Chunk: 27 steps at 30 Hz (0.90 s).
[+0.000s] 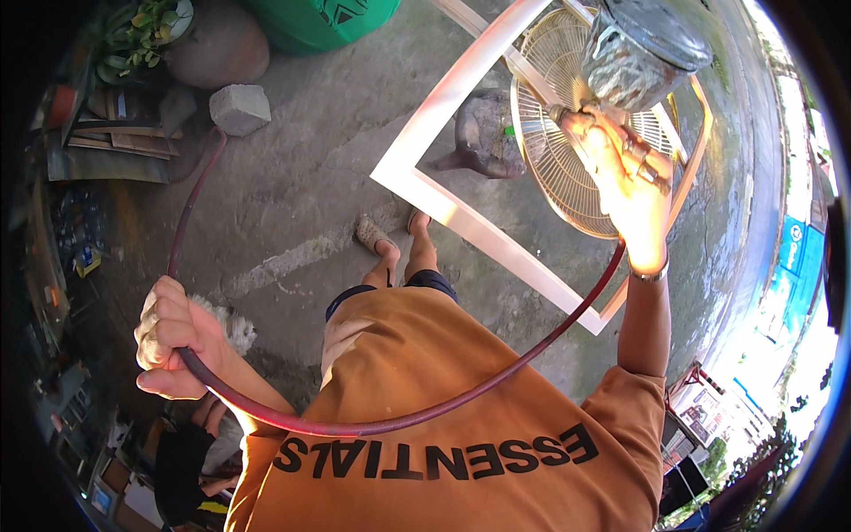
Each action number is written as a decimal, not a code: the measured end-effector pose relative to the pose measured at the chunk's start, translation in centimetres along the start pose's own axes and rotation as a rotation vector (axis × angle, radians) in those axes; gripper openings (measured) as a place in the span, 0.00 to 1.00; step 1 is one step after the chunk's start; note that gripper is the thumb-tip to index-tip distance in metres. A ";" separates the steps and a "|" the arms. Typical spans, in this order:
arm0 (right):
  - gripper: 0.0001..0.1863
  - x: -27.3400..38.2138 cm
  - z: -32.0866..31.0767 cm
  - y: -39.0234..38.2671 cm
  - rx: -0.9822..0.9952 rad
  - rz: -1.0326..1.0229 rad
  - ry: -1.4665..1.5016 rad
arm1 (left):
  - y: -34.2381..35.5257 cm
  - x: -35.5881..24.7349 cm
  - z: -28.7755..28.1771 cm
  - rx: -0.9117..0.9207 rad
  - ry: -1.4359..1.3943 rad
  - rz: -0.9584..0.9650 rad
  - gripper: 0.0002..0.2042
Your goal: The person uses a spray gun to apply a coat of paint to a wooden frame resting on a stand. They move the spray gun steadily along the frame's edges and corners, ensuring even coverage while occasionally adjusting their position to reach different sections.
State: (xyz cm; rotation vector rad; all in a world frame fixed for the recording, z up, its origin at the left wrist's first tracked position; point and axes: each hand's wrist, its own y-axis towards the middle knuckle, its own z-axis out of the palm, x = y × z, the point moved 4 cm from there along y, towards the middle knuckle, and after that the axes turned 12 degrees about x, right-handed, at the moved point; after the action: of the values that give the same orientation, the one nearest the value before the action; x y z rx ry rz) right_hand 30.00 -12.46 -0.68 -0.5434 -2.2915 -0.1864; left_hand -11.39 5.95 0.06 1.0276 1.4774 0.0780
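Observation:
My right hand (620,168) is wrapped round a spray gun (640,160), its nozzle pointing to the left. A paint-smeared cup with a dark lid (643,58) sits on top of the gun. From below that hand a dark red hose (496,381) sags in a long curve across my front to my left hand (173,341), which is closed in a fist around it. Beyond the fist the hose runs on toward the far left. Past the spray gun are a pale, angled frame (479,232) and a round wire fan grille (550,151), partly covered by my right hand and the cup.
A concrete block (239,109) rests on the floor near the hose's far end. Behind it stand a round clay pot (217,44), a green container (319,22) and stacked boards (124,142). A dark object (483,137) lies inside the frame. Another person (186,461) is at lower left.

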 end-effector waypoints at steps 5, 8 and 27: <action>0.15 -4.3 -3.5 4.2 -0.103 0.113 -0.097 | 1.3 -0.5 1.3 0.026 0.064 0.003 0.33; 0.16 -5.6 -5.2 6.7 -0.150 0.134 -0.046 | 2.2 -1.0 2.4 0.055 0.116 -0.006 0.32; 0.24 -15.7 -14.6 22.3 -0.341 0.075 -0.173 | 5.6 -0.6 9.7 0.086 0.320 -0.014 0.28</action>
State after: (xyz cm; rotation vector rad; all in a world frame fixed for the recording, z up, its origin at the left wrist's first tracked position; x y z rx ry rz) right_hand 59.03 -1.84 -2.33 -0.8470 -2.4155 -0.5168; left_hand -0.48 3.97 1.70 1.1111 1.7907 0.1763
